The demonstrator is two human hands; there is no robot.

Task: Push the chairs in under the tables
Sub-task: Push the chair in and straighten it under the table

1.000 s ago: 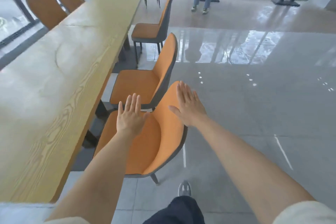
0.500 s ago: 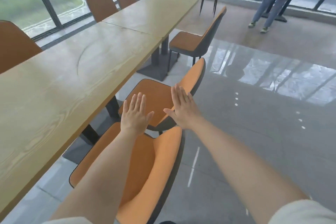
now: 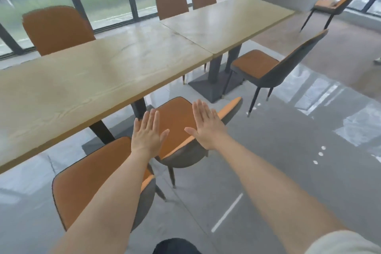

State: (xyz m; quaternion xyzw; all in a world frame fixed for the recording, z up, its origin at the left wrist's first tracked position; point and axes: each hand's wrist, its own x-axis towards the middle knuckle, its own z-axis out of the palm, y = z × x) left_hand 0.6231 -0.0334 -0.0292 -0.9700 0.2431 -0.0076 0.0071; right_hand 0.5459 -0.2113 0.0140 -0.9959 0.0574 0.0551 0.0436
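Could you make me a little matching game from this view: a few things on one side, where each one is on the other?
Things:
1. left hand
2. right hand
3. long wooden table
4. chair with dark grey back

Places:
A. far right, pulled out from the table
B. above the middle chair's backrest
C. above the gap between the two near chairs
D. along the window side

Pairs: 1-C, 2-B, 3-D, 4-A

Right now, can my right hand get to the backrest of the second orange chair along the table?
Probably yes: the right hand hovers open by the orange chair's backrest, with nothing visibly between them.
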